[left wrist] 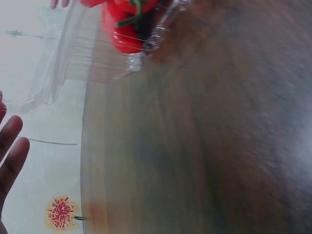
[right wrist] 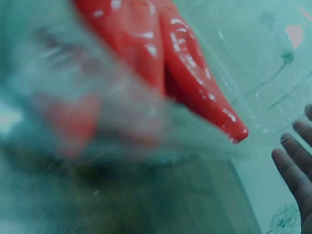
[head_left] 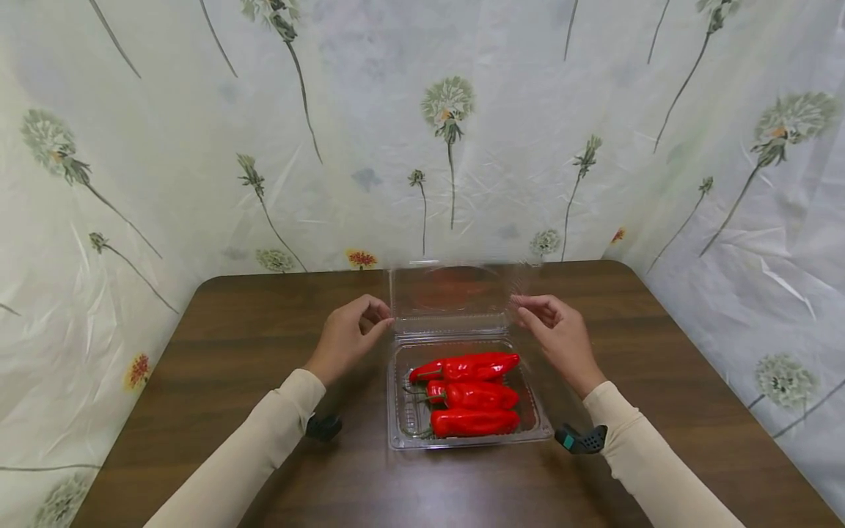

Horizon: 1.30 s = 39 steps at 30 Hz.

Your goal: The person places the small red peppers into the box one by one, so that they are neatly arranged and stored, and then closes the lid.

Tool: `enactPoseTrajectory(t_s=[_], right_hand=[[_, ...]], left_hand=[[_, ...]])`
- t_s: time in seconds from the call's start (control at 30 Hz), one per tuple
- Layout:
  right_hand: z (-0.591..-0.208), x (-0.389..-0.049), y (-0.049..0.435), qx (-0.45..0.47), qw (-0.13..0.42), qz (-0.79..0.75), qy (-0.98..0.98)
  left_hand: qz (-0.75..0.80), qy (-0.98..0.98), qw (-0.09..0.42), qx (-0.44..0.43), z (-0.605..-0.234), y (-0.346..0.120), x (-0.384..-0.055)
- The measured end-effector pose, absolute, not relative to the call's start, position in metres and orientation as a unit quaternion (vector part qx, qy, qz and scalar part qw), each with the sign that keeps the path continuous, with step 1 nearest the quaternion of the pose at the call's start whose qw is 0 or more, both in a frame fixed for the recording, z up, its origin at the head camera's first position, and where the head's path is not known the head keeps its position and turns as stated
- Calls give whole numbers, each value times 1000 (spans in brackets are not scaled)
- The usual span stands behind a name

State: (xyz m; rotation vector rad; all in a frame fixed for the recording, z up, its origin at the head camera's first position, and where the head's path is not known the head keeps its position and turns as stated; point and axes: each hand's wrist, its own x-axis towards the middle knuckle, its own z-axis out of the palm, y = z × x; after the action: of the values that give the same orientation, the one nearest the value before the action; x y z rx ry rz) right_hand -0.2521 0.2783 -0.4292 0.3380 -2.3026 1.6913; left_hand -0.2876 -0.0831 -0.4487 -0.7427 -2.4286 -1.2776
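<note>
A clear plastic clamshell container stands on the table with its lid raised at the far side. Several glossy long red peppers lie crosswise inside, green stems toward the left. At the lid's left edge, my left hand pinches it between thumb and fingertips. My right hand pinches the lid's right edge in the same way. In the left wrist view, left fingers show beside the lid. The right wrist view has red peppers close up, partly blurred behind the container wall.
The dark wooden table has rounded far corners. Behind and at both sides hangs a pale sheet printed with dandelions. Each wrist wears a dark strapped device, which hangs low beside the container.
</note>
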Motion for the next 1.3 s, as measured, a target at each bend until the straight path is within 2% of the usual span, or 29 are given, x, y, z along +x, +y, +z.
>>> enactPoseTrajectory(t_s=[0.37,0.6,0.83,1.3], right_hand=[[-432,-223,286,114,137,536,-825],[-468,-221,310,146,128,530,-826],[-480,-210,311,164,120,531,-823],[-493,-197,309,169,121,550,-809]], left_hand=[[-365,-841,211,-338,-457,-91,-270],[-335,-847,198,-362,-463,-96,-260],[-298,-861,196,-363,-474,-101,-250],[-326,-874,154,-325,-489,-102,-235]])
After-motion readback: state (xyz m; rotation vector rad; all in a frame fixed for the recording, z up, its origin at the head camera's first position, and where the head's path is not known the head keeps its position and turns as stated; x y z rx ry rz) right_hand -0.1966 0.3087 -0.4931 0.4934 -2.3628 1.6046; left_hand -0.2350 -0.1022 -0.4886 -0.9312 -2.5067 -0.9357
